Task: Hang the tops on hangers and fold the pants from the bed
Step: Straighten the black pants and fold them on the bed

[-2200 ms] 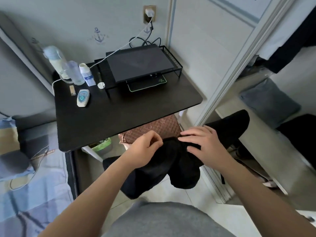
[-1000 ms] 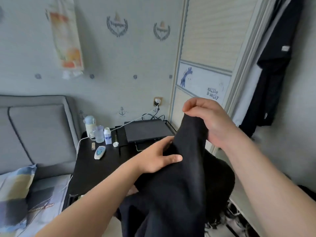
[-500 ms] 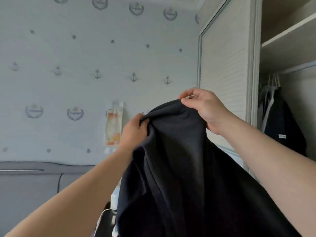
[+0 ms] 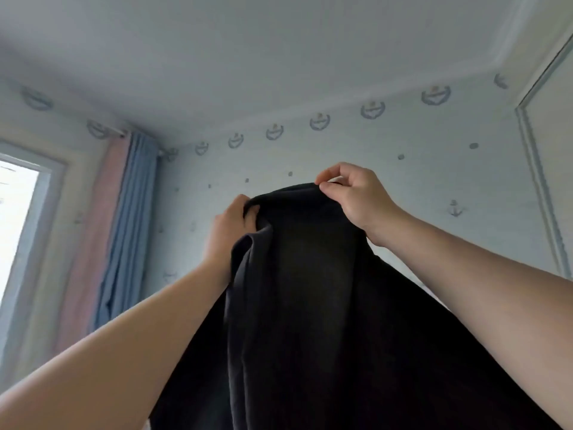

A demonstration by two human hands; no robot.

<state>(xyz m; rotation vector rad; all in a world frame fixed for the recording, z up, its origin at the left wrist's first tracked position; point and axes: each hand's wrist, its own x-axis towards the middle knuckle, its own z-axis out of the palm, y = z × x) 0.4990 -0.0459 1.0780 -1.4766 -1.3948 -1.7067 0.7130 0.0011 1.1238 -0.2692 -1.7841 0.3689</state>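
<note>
- Lifted from waist level seconds ago, a black garment (image 4: 310,305) now hangs at frame centre, raised toward the ceiling.
- The left hand (image 4: 228,231) grips its top edge; the right hand (image 4: 353,197) pinches it.
- No hanger visible; hanging likely comes next.

Pale wallpaper (image 4: 387,169) with anchor motifs; white ceiling (image 4: 248,51); pink-and-blue curtains (image 4: 124,228) beside a bright window (image 4: 18,212).

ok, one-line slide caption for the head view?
Both hands, left hand and right hand, grip the top edge of a black fabric garment raised toward the ceiling.
</note>
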